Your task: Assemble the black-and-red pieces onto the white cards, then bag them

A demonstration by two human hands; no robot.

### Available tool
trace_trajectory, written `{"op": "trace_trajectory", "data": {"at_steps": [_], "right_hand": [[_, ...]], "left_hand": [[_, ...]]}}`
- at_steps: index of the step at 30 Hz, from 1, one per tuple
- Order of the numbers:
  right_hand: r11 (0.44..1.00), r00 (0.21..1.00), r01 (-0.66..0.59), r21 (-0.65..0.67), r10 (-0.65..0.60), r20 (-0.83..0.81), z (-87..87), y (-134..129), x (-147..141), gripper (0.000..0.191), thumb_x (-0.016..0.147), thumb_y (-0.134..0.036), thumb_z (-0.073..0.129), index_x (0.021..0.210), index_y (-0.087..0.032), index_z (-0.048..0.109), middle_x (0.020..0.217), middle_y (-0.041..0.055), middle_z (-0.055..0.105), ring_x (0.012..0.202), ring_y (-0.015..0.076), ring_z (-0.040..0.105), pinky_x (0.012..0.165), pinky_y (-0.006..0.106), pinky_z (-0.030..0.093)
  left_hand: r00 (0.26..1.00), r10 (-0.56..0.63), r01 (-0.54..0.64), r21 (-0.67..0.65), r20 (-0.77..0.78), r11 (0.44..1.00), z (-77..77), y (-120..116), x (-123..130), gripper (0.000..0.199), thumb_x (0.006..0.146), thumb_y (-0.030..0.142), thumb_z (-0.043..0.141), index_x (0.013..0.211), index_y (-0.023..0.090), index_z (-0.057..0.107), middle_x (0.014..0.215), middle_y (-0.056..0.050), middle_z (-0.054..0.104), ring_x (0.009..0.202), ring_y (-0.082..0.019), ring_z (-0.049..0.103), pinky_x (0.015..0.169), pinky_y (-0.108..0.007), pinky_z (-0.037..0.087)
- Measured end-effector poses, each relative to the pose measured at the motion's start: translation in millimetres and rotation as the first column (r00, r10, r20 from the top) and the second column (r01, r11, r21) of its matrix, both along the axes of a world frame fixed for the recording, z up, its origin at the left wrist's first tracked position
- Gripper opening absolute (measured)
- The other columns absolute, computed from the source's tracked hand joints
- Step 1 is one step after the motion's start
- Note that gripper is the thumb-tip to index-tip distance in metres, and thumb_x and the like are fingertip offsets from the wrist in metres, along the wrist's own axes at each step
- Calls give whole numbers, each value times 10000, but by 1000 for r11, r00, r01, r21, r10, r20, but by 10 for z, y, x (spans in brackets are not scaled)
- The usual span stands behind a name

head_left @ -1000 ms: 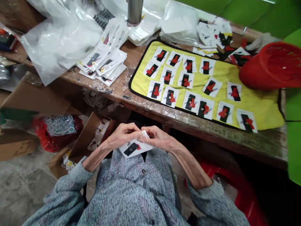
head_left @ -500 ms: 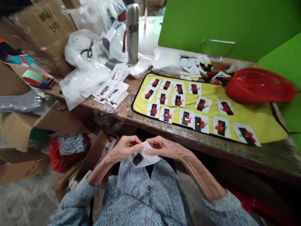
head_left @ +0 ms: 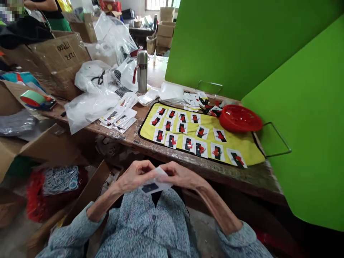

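Between my two hands, above my lap, is a small clear plastic bag with a dark piece inside. My left hand pinches its left upper edge, and my right hand pinches the right upper edge. Beyond them on the table lies a yellow mat with black trim. Rows of small white cards, each with a black and red piece, are laid out on it. A red basket stands on the mat's right end.
Stacked packets, plastic bags and a steel thermos are on the table at left. Green panels rise behind and right. Open cartons stand at lower left. Another person's arm shows at top left.
The view has tilted up and shifted right, showing more of the room and panels. Both hands still hold the bag, which now sits flatter, with its dark piece turned.
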State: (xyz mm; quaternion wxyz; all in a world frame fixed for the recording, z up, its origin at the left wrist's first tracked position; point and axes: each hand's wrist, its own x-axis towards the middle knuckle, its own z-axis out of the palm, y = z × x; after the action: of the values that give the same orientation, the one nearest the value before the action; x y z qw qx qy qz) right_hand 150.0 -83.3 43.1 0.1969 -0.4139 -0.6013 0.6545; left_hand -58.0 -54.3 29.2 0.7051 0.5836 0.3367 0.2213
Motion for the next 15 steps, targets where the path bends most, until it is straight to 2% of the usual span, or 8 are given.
{"op": "trace_trajectory", "data": {"at_steps": [3, 5, 8, 13, 15], "right_hand": [[987, 983, 159, -12, -160, -87, 54, -97, 8, 416, 858, -580, 572, 827, -166, 601, 775, 2, 558, 733, 146, 492, 675, 267, 391], [960, 955, 281, -13, -281, -98, 25, -157, -23, 403, 843, -576, 604, 847, -173, 594, 811, 14, 577, 764, 160, 511, 697, 277, 405], [912, 910, 411, 3, -410, -62, -72, -218, -107, 388, 841, -557, 623, 818, -171, 586, 753, 5, 554, 700, 145, 484, 646, 264, 393], [879, 882, 471, 76, -468, -59, -146, -213, -269, 353, 848, -525, 626, 856, -173, 602, 767, 7, 561, 689, 138, 476, 624, 253, 389], [860, 868, 495, 120, -497, -20, -137, -197, -329, 365, 859, -533, 603, 799, -174, 573, 715, -4, 529, 644, 127, 443, 582, 244, 360]], "left_hand": [[977, 208, -204, -76, 45, 976, 23, -33, 3, 381, 728, 482, 749, 759, 128, 614, 665, 6, 604, 559, -78, 505, 517, -186, 404], [954, 296, -286, -146, 52, 947, 3, -55, 9, 393, 706, 487, 767, 770, 134, 607, 667, 9, 612, 543, -79, 514, 512, -191, 422], [950, 306, -284, -236, 62, 929, -55, -78, 13, 394, 704, 479, 775, 821, 133, 629, 694, 2, 635, 547, -86, 539, 533, -204, 450], [952, 299, -275, -242, 70, 931, -129, -91, 7, 375, 725, 467, 765, 816, 130, 627, 682, 5, 627, 549, -79, 530, 531, -190, 427], [951, 302, -279, -234, 66, 931, -142, -99, 11, 378, 728, 468, 763, 788, 128, 610, 658, 11, 608, 544, -74, 514, 523, -182, 408]]}}
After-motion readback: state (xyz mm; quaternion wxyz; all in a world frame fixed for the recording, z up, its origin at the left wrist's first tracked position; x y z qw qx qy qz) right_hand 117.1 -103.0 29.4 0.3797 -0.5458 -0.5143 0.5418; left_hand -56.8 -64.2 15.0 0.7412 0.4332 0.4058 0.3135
